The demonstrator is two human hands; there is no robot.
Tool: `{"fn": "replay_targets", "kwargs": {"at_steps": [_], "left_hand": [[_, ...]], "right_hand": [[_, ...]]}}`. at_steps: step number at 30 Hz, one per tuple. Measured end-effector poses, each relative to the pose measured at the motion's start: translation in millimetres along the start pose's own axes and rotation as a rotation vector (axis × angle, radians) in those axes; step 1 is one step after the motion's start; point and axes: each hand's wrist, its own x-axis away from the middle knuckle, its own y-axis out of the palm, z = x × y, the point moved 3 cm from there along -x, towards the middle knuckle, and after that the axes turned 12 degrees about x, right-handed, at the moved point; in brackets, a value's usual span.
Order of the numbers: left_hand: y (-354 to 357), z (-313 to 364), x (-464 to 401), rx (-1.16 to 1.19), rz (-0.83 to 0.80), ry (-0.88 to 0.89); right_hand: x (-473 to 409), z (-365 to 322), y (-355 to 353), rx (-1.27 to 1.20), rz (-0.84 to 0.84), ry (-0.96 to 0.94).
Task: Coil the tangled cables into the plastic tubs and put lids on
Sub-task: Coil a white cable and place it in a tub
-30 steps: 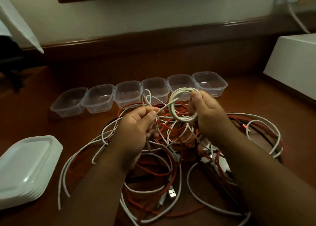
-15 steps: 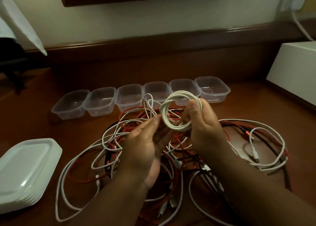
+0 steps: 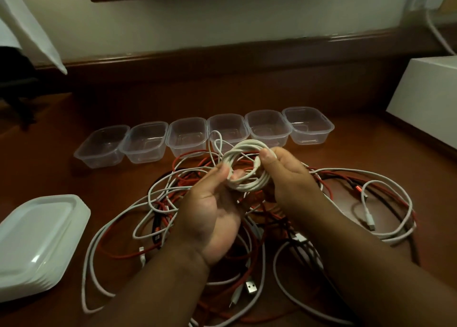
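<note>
A coil of white cable (image 3: 247, 183) hangs in the air between both hands, above the middle of the wooden table. My left hand (image 3: 210, 208) pinches its left side with thumb and fingers, palm up. My right hand (image 3: 286, 176) grips its right side with the thumb on top. Under the hands lies a tangle of white, red and black cables (image 3: 158, 203), with a loose USB plug (image 3: 251, 287) near the front. Behind the tangle stands a row of several clear plastic tubs (image 3: 188, 139), all without lids and with nothing in them.
A stack of white lids (image 3: 37, 242) lies at the front left of the table. A white box (image 3: 427, 99) stands at the right edge. A dark wooden ledge runs along the wall behind the tubs, and a charger cable (image 3: 437, 35) hangs from a wall socket at top right.
My left hand has let the trailing cable go and come up to the coil, now pinching its left side. The coil has turned flatter and come lower, toward me.
</note>
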Motion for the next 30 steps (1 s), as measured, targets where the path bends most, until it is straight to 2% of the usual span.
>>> {"fn": "replay_targets", "kwargs": {"at_steps": [3,7,10,13,15,18,24,28,30], "left_hand": [[-0.2,3.0,-0.8,-0.104,-0.046,0.065],[-4.4,6.4,-2.4,-0.315,-0.024,0.095],[-10.8,11.2,-5.2,-0.608,-0.008,0.156],[-12.9,11.9,-6.6,-0.750,-0.019,0.188],[-10.3,11.0,-4.7,-0.776,-0.033,0.207],[-2.5,13.0,1.3,-0.783,-0.059,0.338],[-5.4,18.4,1.7,-0.857,0.001,0.516],[-6.2,17.8,1.0,-0.806,0.007,0.525],[-7.4,17.3,0.1,-0.792,0.002,0.518]], "right_hand": [[-0.8,-0.1,5.7,-0.166,-0.114,0.084],[-3.2,1.6,2.0,-0.216,-0.150,0.157],[-3.7,-0.2,-2.5,-0.241,-0.136,0.154],[-2.7,-4.7,-5.2,-0.359,-0.091,0.160],[-1.2,-8.6,-4.4,-0.463,-0.098,0.161],[3.3,-11.2,2.2,-0.524,-0.184,0.202],[4.1,-3.8,5.7,-0.249,-0.243,0.274],[6.4,-7.8,5.1,-0.324,-0.319,0.295],[7.5,-9.3,4.5,-0.289,-0.304,0.280]]}}
